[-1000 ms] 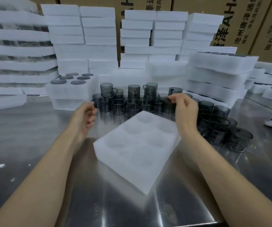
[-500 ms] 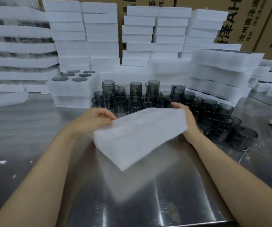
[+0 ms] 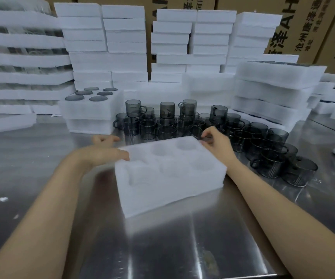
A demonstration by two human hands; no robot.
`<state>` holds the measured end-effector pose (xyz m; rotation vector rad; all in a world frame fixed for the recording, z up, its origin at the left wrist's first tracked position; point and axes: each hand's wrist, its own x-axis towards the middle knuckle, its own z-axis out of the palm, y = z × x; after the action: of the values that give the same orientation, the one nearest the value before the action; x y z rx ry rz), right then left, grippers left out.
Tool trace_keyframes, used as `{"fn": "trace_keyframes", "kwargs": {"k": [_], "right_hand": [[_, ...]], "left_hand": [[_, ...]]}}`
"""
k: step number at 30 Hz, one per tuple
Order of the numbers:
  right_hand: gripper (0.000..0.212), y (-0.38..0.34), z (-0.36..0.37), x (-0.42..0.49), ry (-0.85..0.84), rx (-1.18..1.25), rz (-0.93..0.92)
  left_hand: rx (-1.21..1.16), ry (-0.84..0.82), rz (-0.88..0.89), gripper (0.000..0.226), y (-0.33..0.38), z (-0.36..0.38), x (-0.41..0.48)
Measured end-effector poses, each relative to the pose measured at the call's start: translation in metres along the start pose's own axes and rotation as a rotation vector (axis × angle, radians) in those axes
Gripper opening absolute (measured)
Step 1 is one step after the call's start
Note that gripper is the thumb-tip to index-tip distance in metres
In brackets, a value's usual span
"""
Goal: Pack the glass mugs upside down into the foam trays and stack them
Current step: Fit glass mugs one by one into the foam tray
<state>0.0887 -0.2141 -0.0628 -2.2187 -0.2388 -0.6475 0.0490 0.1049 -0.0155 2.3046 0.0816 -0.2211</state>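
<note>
So its cavities face up for glass mugs (image 3: pixel 182 121), I steady the foam tray (image 3: pixel 168 190): left hand (image 3: pixel 104 153) spread at ten o'clock, right hand (image 3: pixel 218 144) pinching the one-o'clock corner.

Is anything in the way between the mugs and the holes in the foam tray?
Nothing visible. The foam tray has six empty pockets facing up, and the glass mugs stand just behind it.
</note>
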Motion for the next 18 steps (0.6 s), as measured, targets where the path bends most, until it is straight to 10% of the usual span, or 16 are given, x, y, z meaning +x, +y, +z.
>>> {"fn": "trace_keyframes", "kwargs": {"k": [5,12,18], "right_hand": [[0.027,-0.007,-0.021,0.005,0.241,0.392,0.178],[0.025,-0.005,-0.014,-0.007,-0.162,0.068,0.021],[0.016,-0.002,-0.013,-0.007,-0.11,-0.078,0.089]], "left_hand": [[-0.205,0.167,0.003,0.067,0.001,0.011,0.01],[-0.398,0.209,0.095,0.028,0.008,0.014,0.008],[-0.483,0.104,0.056,0.022,0.007,0.012,0.007]]}}
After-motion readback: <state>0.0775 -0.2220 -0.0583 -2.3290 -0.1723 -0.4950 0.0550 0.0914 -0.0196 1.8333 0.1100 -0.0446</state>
